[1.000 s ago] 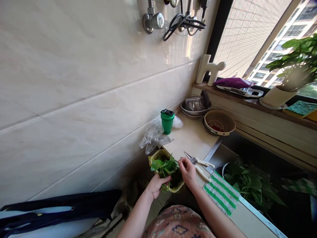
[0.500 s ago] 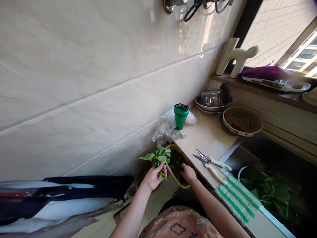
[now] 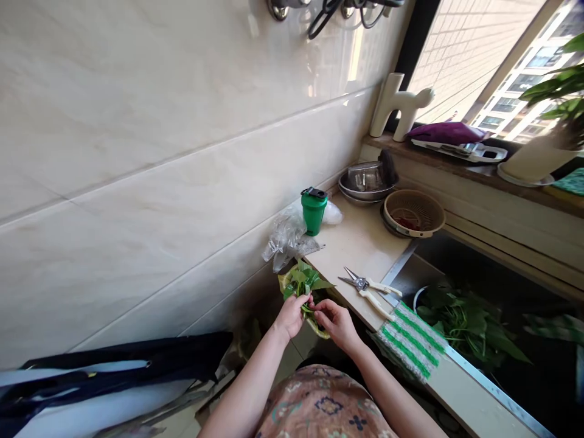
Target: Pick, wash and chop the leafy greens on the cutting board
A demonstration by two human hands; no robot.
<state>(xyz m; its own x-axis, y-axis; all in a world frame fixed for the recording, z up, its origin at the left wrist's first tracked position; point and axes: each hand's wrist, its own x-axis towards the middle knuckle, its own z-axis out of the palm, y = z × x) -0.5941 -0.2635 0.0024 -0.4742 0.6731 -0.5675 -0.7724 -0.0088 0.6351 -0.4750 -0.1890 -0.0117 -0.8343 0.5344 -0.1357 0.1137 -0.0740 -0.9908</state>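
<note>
My left hand point(image 3: 291, 315) is closed around the stems of a small bunch of leafy greens point(image 3: 303, 278), whose broad leaves fan out above the fingers. My right hand point(image 3: 336, 322) meets it from the right, thumb and fingers pinched at the stem ends. Both hands are above a yellow-rimmed basket point(image 3: 320, 332) beside the counter, and the bunch and hands hide most of its inside. Scissors point(image 3: 365, 284) with white handles lie on the counter to the right, blades apart.
A green-and-white striped cloth point(image 3: 413, 340) drapes over the sink edge. More greens point(image 3: 469, 325) fill a container in the dark sink. A green cup point(image 3: 314, 213), clear plastic bags point(image 3: 285, 237), metal bowls point(image 3: 360, 193) and a brown colander point(image 3: 413, 231) stand along the counter.
My right hand has come up out of the basket to the stems in my left hand. The bunch has moved over the basket, its leaves now pointing right. The view has shifted to the right.
</note>
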